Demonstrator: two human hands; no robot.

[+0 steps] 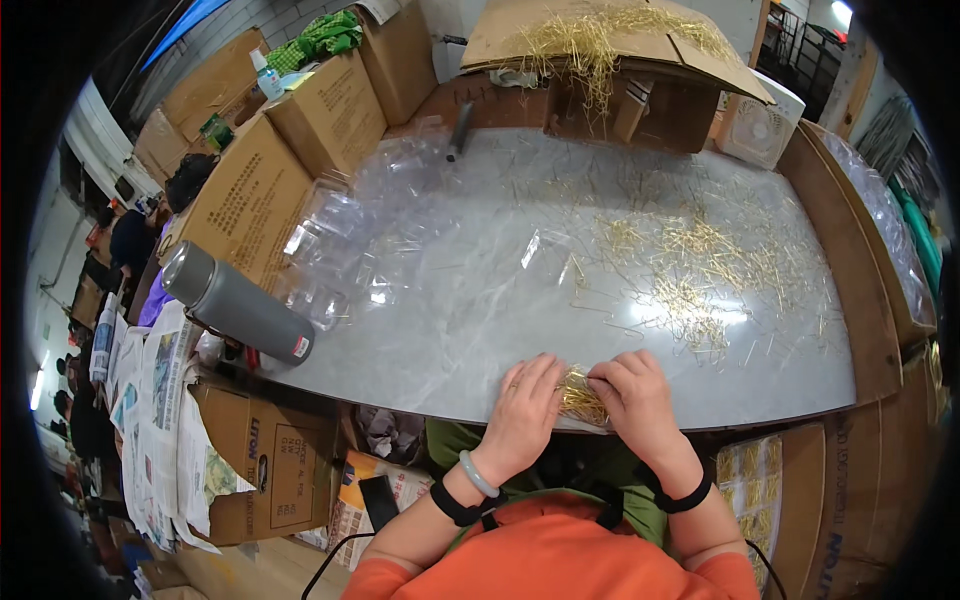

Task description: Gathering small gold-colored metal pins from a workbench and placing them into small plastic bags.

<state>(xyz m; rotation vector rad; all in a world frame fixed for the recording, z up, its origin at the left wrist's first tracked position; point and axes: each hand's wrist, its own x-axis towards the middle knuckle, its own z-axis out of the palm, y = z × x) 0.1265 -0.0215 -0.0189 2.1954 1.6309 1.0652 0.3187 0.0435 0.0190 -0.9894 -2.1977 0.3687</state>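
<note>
At the table's near edge, a bundle of thin gold wire pieces (pixel 582 397) lies between my two hands. My left hand (pixel 528 402) is closed against the bundle's left side, fingers together. My right hand (pixel 632 392) pinches its right end with thumb and fingertips. A pale bangle circles my left wrist, and dark bands are on both wrists. Beyond my right hand, many loose gold wires (pixel 700 255) are scattered over the grey marbled tabletop (pixel 450 345); some have bent ends.
Clear plastic boxes (pixel 345 235) crowd the table's left side, beside a grey bottle (pixel 240 305). At the back stands a cardboard box (pixel 680 110) with more gold wire on top, next to a white fan (pixel 762 122). A cardboard wall (pixel 850 270) lines the right edge.
</note>
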